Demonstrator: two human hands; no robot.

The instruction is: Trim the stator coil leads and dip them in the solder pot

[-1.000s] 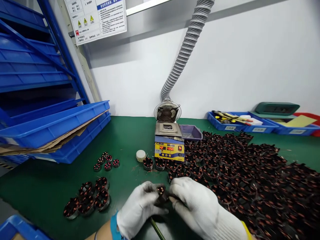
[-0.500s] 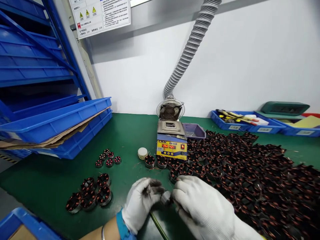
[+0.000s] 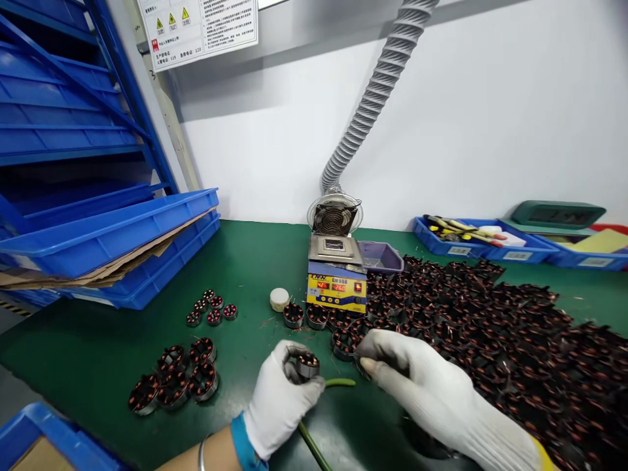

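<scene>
My left hand [image 3: 284, 399], in a white glove, grips a small round copper-wound part [image 3: 307, 365] between thumb and fingers, its windings facing up. A green-handled tool [image 3: 314, 446] passes beneath this hand, and its tip shows to the right. My right hand [image 3: 422, 386], also gloved, is to the right with thumb and fingertips pinched together beside a wound ring [image 3: 343, 343] on the table. What the pinch holds, if anything, is too small to tell. Behind the hands stands a yellow and blue solder pot [image 3: 336, 288] with a lit red display.
Many wound rings [image 3: 471, 327] cover the right side of the green table [image 3: 245, 261]. Two small groups of rings [image 3: 173, 386] lie at left. A white round block [image 3: 279, 299], a purple tray [image 3: 380, 256], blue trays [image 3: 122, 229] and a flexible duct [image 3: 377, 85] stand farther back.
My right hand has moved right, away from my left hand. The part in my left hand now shows its windings upward, and the green tool's tip has come into view.
</scene>
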